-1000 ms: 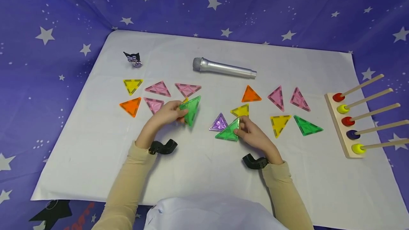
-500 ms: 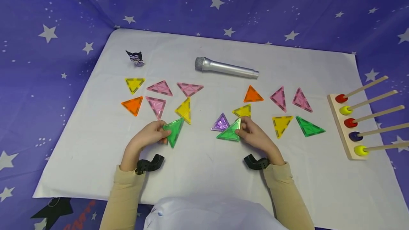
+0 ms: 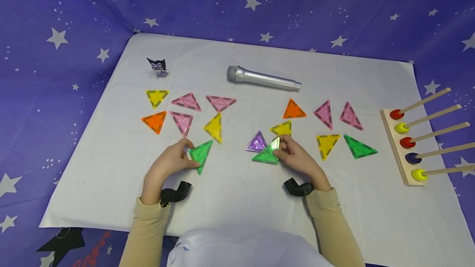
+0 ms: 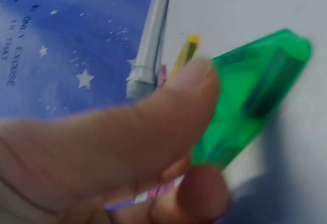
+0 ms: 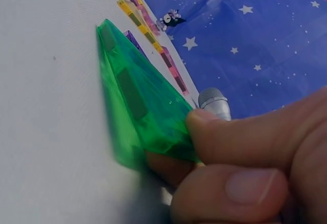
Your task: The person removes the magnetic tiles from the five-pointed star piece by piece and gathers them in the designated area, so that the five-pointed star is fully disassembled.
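In the head view, my left hand (image 3: 171,160) holds a translucent green triangle magnetic tile (image 3: 201,155) by its left side. Thumb and fingertips meet its edges. Seen from the left wrist, that green tile (image 4: 245,93) leans away from the thumb, above its shadow. My right hand (image 3: 296,155) pinches another green triangle tile (image 3: 268,153) at its right side, thumb on top. This tile partly overlaps a purple triangle tile (image 3: 256,141) behind it. From the right wrist, the held tile (image 5: 145,93) is tilted, its lower edge close over the white surface.
Pink, orange and yellow tiles lie behind both hands, among them a yellow one (image 3: 214,128). Further right rests a loose green tile (image 3: 360,146). A silver microphone (image 3: 263,79), a small figurine (image 3: 158,67) and a wooden peg rack (image 3: 402,147) stand around the white table (image 3: 230,201).
My left hand has come down and left with its green tile, uncovering the yellow tile; lately its fingers have spread along the tile's edges. The right hand stays nearly still.
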Demonstrator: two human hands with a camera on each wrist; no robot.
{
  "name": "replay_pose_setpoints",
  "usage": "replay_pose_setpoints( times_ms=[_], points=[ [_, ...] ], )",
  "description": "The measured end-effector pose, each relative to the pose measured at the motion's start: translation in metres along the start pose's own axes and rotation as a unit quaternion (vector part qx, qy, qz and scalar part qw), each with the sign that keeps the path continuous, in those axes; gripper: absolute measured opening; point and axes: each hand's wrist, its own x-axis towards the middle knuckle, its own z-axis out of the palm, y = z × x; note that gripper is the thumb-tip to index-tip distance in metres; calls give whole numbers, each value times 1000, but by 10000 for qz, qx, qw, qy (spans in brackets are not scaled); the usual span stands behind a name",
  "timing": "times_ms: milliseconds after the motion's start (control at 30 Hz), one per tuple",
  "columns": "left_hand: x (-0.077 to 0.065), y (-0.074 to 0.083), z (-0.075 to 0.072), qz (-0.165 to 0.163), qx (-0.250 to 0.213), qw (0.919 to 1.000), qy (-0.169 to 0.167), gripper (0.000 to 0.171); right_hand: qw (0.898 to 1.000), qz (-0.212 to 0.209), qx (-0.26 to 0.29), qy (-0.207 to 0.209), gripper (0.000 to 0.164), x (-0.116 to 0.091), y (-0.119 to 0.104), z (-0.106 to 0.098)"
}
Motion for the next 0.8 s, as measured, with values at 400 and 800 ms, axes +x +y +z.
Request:
replay_pose_setpoints(
  times_ms=[400, 800],
  points=[
    [22, 37, -5, 2318, 189, 9709, -576, 56, 9987, -282, 367, -191, 36, 2, 10, -3],
    [101, 95, 24, 2599, 1443, 9390, -1728, 68, 9918, -747, 779, -683, 36, 3, 18, -8]
  ],
)
